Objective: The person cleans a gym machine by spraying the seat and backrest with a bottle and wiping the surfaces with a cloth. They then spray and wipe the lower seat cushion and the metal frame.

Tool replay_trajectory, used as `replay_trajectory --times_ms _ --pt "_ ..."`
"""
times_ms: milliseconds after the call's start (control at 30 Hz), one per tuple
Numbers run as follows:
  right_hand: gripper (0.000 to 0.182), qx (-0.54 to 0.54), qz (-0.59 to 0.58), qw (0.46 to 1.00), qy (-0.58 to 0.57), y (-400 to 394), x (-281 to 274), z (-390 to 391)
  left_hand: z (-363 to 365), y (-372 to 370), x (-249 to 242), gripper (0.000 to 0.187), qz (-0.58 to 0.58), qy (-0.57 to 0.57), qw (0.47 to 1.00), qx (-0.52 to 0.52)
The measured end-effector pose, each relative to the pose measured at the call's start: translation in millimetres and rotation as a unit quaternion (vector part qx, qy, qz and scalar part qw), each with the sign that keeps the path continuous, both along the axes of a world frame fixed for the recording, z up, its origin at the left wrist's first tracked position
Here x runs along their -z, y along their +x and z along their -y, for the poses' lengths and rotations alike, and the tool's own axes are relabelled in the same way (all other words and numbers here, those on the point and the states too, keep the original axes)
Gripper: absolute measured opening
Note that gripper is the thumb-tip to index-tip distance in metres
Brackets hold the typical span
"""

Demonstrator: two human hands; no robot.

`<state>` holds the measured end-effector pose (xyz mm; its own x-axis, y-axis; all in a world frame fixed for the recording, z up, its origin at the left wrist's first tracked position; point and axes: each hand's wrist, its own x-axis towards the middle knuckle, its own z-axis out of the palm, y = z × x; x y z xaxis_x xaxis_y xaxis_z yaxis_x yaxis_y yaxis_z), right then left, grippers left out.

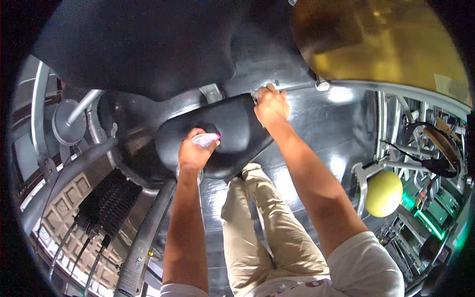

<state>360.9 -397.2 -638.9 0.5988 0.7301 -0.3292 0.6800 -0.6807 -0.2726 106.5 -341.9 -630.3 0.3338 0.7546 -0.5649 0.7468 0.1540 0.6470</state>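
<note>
A black padded gym bench seat (217, 133) lies in front of me, with a glossy surface. My left hand (193, 153) is closed around a spray bottle (203, 140), held above the near left part of the pad. The bottle's head is whitish with a pink tip at the nozzle, and the palm hides most of its body. At the pad's far right end, my right hand (272, 106) presses with curled fingers on a pale cloth (256, 96). Only a small edge of that cloth shows.
A large black pad (138, 44) fills the upper left, and a yellow panel (381, 39) the upper right. On the left are grey machine tubes (148, 237) and a dark weight stack (109, 200). A yellow ball (384, 193) sits by metal racks at right.
</note>
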Motion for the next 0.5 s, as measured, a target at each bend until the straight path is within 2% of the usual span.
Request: replay_trajectory --times_ms 100,133,200,233,267,333,367,400,467,500 --pt "0.029 -0.035 0.042 0.995 0.084 -17.4 -6.1 44.8 3.5 -6.2 6.6 0.041 0.028 0.022 0.999 0.019" --pt "0.030 -0.021 -0.006 0.999 0.029 -27.3 -21.9 63.0 2.0 -6.8 6.3 0.041 0.033 0.023 0.999 0.027" --pt "0.037 -0.031 -0.042 0.998 0.024 -43.2 -22.1 117.4 1.6 -6.2 -1.8 0.040 0.012 0.036 0.998 0.042" --pt "0.027 -0.002 -0.060 0.998 0.033 -54.1 -31.8 135.3 0.6 -3.9 -4.7 0.039 0.003 0.044 0.998 0.049" --pt "0.028 -0.022 -0.083 0.996 -0.036 -61.7 -27.7 160.3 3.4 -6.3 -8.8 0.038 0.028 0.012 0.998 0.050" --pt "0.017 0.002 -0.126 0.992 0.000 -76.8 -3.1 221.3 7.7 -9.3 -15.3 0.036 0.077 -0.051 0.995 0.046" --pt "0.014 -0.027 -0.137 0.989 0.042 -81.5 22.3 257.7 16.8 -10.7 -26.2 0.033 0.090 -0.049 0.994 0.042" --pt "0.014 -0.002 -0.158 0.986 0.046 -88.7 42.6 287.5 26.2 -10.6 -36.3 0.032 0.040 -0.019 0.996 0.082" --pt "0.014 0.201 -0.253 0.946 0.006 -103.5 7.8 282.9 50.2 -5.7 -59.2 0.028 0.073 -0.048 0.994 0.065" --pt "0.014 0.202 -0.249 0.947 -0.006 -109.8 7.5 286.1 59.3 -3.1 -68.1 0.028 0.076 -0.037 0.994 0.075"
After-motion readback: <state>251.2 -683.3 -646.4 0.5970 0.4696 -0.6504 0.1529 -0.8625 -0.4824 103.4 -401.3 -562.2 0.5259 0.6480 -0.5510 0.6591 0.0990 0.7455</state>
